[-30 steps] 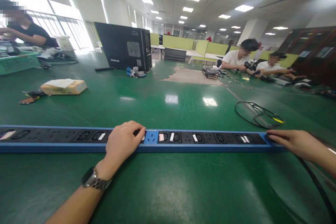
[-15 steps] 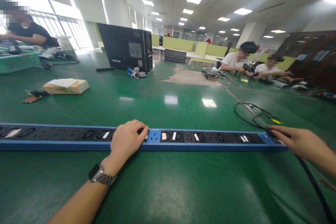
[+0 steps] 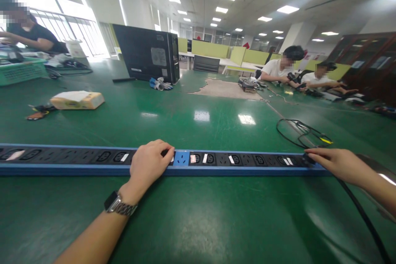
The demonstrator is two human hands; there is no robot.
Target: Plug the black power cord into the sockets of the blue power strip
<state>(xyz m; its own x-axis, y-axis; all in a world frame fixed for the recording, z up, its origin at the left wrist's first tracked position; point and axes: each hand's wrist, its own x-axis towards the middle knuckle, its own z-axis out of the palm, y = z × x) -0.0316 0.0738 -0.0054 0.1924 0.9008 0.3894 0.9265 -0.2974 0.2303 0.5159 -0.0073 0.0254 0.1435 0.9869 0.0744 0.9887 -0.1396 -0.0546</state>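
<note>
Big glossy green table [image 3: 198, 222] here, ceiling lights reflecting off it. A long blue power strip [image 3: 235, 161] lies flat across the near part, its black cable [image 3: 361, 210] trailing off to the right. Just behind its right end sits a loose coil of thin black wire [image 3: 301, 132]. Further back left there's a tissue box [image 3: 77, 100], then a black computer case [image 3: 145, 53] standing upright, and a green basket [image 3: 21, 72] at the far left edge.

Computer tower [image 3: 147, 53], perhaps tissue box [image 3: 77, 100]
</note>
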